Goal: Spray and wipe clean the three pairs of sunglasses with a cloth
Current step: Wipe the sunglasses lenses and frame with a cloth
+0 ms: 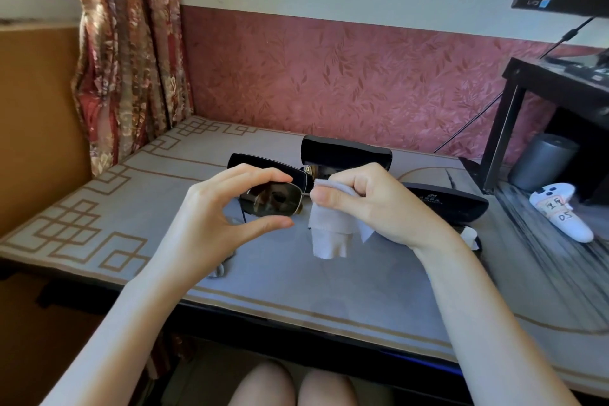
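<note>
Landmark: open glasses case (346, 155), standing on the patterned table mat (131, 208).
Sunglasses (270, 204): held up off the mat, just in front of the open case and slightly to its left.
Left hand (211, 227): thumb under the lens rim and fingers curled over the top, clamped on the sunglasses by one lens.
Right hand (372, 204): thumb and fingers pinched together on the cloth (329, 234), directly in front of the open case. The loose end of the cloth hangs down.
Key relation: the cloth lies just beside the bridge, on the side away from the left hand. The second lens is hidden behind the cloth and right hand, so contact cannot be confirmed.
Long axis: runs side to side, parallel to the front of the open case.
Facing: the visible dark lens faces the wearer of the camera.
Nearer hand: the right hand is nearer the covered lens, and the left hand only steadies the frame.
Judgement: wiping step on this pair. The likely next stroke runs along the long axis.
Other items: closed case (445, 204) to the right of the open case, flat dark case (257, 163) to its left.
</note>
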